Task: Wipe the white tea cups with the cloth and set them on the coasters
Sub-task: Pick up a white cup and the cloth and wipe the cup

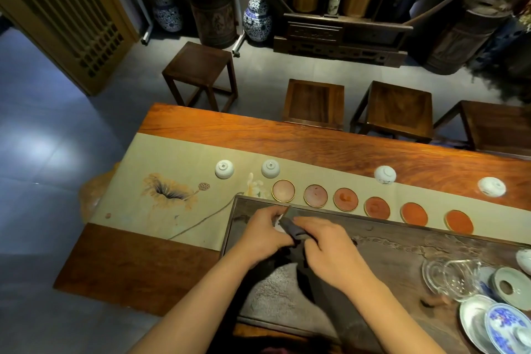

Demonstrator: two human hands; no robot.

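- Left hand [263, 234]: fingers grasping small white porcelain tea cup [278, 226], mostly hidden.
- Right hand [326, 248]: fingers clenched round dark grey cloth [296, 233].
- Six round reddish coasters [345, 199], 12 o'clock of hands.

One head-worn wide-angle view looks forward and steeply down, close above the table [316, 149], stools [201, 66] and floor [43, 152] beyond.

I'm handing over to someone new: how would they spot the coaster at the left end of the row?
Find the beige table runner on the long wooden table. Along its near edge, beside the dark tea tray, runs a row of six round coasters. The leftmost coaster is the palest, pinkish with a gold rim, whereas the rest grow redder to the right.
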